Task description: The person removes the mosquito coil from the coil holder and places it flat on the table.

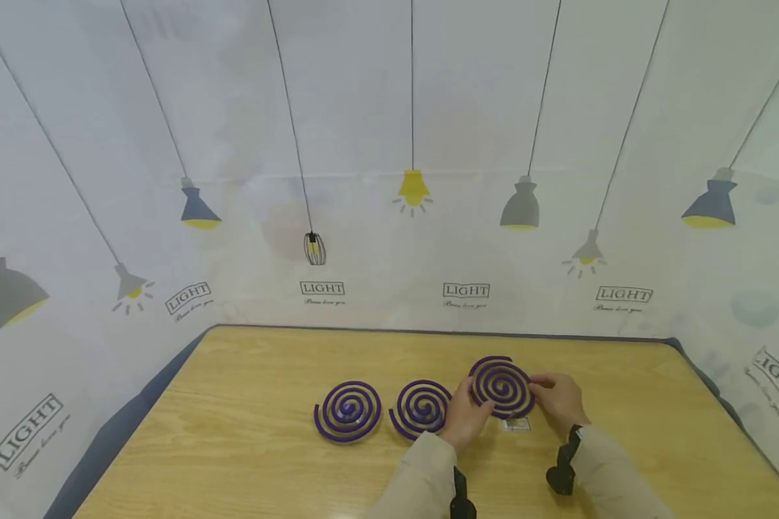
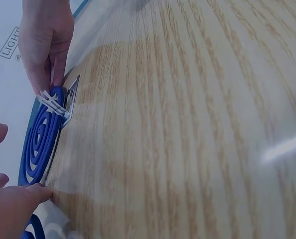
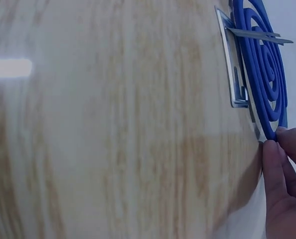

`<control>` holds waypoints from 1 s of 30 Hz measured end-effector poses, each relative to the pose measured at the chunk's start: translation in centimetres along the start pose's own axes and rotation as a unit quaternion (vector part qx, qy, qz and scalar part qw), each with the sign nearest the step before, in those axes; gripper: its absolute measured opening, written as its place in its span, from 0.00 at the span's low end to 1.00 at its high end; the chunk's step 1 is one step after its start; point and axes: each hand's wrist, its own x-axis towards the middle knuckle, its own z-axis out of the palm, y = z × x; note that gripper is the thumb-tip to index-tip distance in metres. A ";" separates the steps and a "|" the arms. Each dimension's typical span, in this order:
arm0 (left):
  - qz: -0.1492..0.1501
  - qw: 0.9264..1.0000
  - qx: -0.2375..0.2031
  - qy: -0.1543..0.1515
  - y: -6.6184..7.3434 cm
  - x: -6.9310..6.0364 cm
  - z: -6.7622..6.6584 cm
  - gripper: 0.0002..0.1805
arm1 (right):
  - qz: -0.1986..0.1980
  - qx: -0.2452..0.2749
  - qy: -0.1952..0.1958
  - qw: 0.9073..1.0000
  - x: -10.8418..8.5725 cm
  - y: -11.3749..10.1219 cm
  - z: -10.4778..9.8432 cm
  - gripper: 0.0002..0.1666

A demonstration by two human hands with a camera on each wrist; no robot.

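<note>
Both hands are at a spiral coil [image 1: 503,387], purple in the head view and blue in the wrist views. The right hand [image 1: 560,401] pinches its right edge between thumb and fingers [image 3: 275,162]. At its left edge is the left hand [image 1: 465,418], thumb and fingers around the rim. A small metal stand [image 3: 233,74] lies under the coil, its upright prongs [image 3: 260,36] poking through the rings. The coil [image 2: 42,132] appears slightly above the table in the left wrist view.
Two more purple coils, one at the left [image 1: 348,411] and one in the middle [image 1: 422,408], lie in a row on the wooden table [image 1: 234,432]. Behind the table stands a white backdrop [image 1: 363,216] printed with hanging lamps.
</note>
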 end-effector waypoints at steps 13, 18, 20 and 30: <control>-0.026 0.999 -0.019 -0.024 -0.1 -0.2 0.2 0.31 | 0.004 0.000 -0.025 1.000 0.0 -0.2 -0.2 0.14; -0.034 0.999 -0.024 -0.025 -0.1 -0.3 0.3 0.31 | 0.004 0.014 -0.026 1.000 -0.1 0.0 -0.3 0.14; -0.031 0.999 -0.025 -0.023 -0.1 -0.3 0.3 0.31 | 0.007 0.021 -0.030 0.999 -0.2 0.0 -0.3 0.13; -0.035 0.999 -0.025 -0.024 0.0 -0.2 0.0 0.31 | -0.010 0.018 -0.049 0.999 -0.6 -0.3 -1.0 0.15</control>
